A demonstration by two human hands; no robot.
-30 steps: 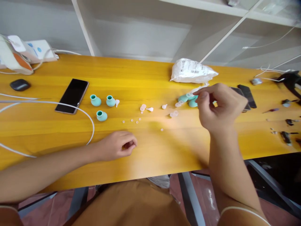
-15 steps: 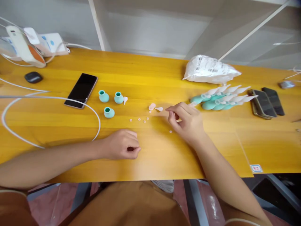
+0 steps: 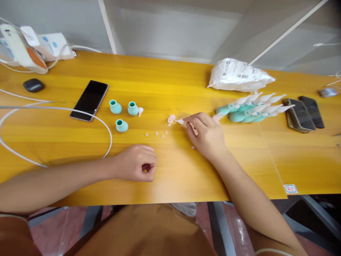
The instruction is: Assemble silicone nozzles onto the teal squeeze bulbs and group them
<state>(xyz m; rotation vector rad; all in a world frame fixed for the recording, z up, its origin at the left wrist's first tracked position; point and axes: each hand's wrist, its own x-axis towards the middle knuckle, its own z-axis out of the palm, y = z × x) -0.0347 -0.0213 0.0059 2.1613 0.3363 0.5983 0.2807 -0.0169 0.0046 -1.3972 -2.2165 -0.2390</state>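
Brown short sleeves (pale-edged cuffs), brown top, 2 bare forearms

On the table point(image 3: 266, 156), the phone point(image 3: 89, 100) lies left of three bulbs point(image 3: 122, 112); the bag point(image 3: 239, 75) lies behind the assembled row point(image 3: 250, 108).

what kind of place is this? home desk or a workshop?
Likely a small assembly workbench, not a home desk. A long wooden table holds a row of finished teal bulbs with clear tips, three bare teal bulbs, loose small rings and a sealed parts bag. The right hand reaches for a tip.
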